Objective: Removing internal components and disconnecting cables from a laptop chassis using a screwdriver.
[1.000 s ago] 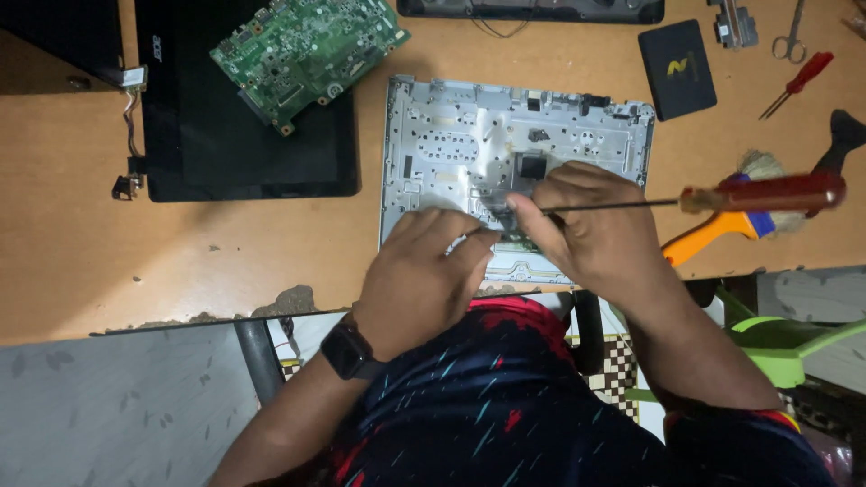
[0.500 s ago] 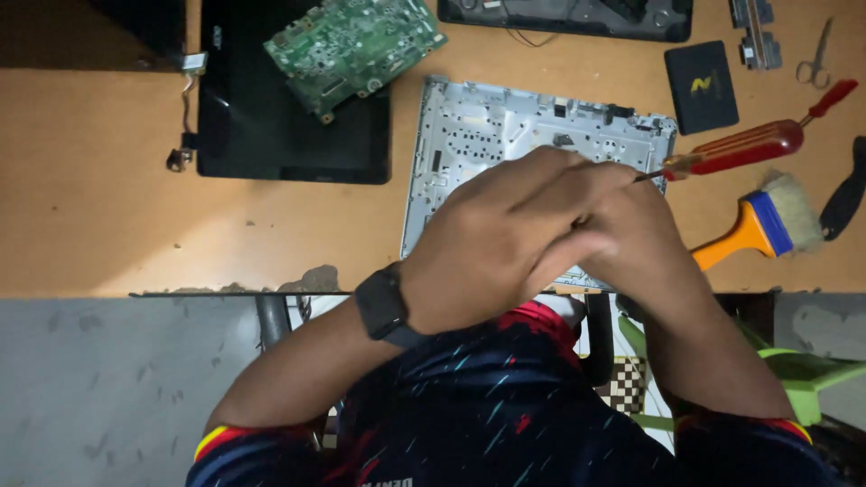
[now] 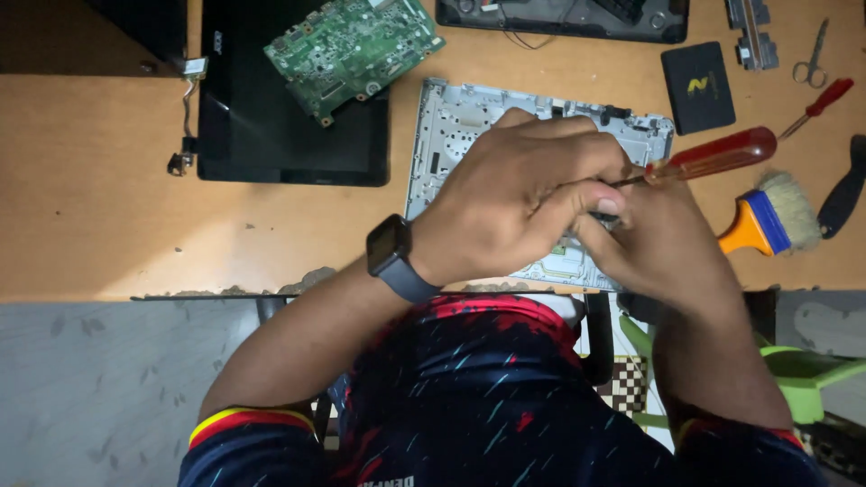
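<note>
left hand (image 3: pixel 523 194): a second ago it lay low on the front edge of the silver case (image 3: pixel 460 122), beside the right; it has since slid up and across and now covers the right hand's fingers
right hand (image 3: pixel 663 239): was fully in view, now partly hidden under the left
screwdriver (image 3: pixel 713 155): red handle lay nearly level a second ago, now tilts up to the right, shaft mostly hidden
view: the desk things have shifted right and down in the picture
</note>
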